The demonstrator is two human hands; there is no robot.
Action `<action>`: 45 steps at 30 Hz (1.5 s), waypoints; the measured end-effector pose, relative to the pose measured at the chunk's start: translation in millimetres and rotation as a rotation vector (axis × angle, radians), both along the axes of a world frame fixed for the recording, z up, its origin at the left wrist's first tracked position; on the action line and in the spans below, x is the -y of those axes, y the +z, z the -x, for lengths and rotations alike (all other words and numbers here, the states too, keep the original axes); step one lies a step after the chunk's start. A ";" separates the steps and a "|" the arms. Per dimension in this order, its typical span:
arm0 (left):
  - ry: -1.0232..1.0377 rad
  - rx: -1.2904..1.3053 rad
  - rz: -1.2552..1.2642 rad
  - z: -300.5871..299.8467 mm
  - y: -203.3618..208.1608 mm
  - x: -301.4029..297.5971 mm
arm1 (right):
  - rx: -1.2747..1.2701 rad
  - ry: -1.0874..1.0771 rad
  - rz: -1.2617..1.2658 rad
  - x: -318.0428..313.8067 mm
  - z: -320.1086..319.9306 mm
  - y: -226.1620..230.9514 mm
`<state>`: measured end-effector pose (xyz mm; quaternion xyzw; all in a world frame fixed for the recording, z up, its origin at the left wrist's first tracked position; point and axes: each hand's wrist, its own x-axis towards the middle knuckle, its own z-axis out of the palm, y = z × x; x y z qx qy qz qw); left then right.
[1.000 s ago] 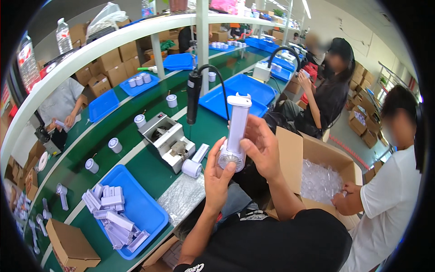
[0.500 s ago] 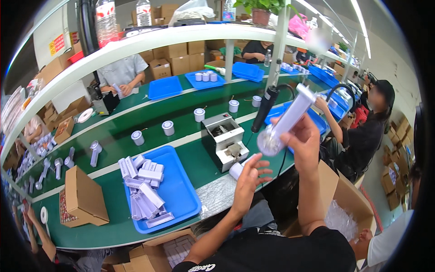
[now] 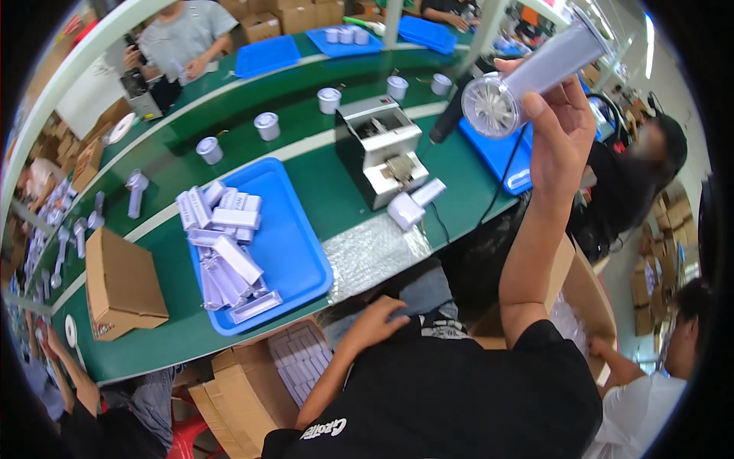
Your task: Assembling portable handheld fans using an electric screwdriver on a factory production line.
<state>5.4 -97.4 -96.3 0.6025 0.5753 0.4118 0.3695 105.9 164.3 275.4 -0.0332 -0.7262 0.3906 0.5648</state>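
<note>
Raised above the right side of the bench, my right hand (image 3: 564, 130) grips a white handheld appliance (image 3: 547, 65) with a long hollow handle and a clear round head. The head, showing pleat-like rays inside, faces me; its exact kind I cannot tell. My left hand (image 3: 375, 323) rests by my lap below the bench edge, fingers apart and holding nothing. Another white appliance (image 3: 413, 205) lies on the bench beside a small black-and-silver machine (image 3: 380, 149). To the left, a blue tray (image 3: 302, 264) bears a heap of white handle shells (image 3: 229, 245).
Bubble wrap (image 3: 375, 256) lies along the bench's front edge. White round parts (image 3: 266, 126) stand in a row on the green belt behind. A black hanging tool (image 3: 451, 115) and a blue tray (image 3: 497, 157) are at right. Open cartons (image 3: 237, 402) flank me; co-workers sit around.
My left hand has dropped from beside the machine to my lap. My right hand has lifted the appliance up and to the right, and the view has tilted downward.
</note>
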 end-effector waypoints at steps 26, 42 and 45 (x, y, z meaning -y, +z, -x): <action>0.616 -0.394 0.425 59.9 -163.7 43.7 | 0.698 -0.665 0.292 -115.1 -98.3 -207.6; 0.765 -0.445 0.380 70.9 -181.5 18.2 | 1.193 -0.637 0.073 -153.2 -60.0 -227.6; 0.804 -0.463 0.371 68.4 -182.9 17.6 | 1.187 -0.603 0.032 -164.5 -64.7 -231.7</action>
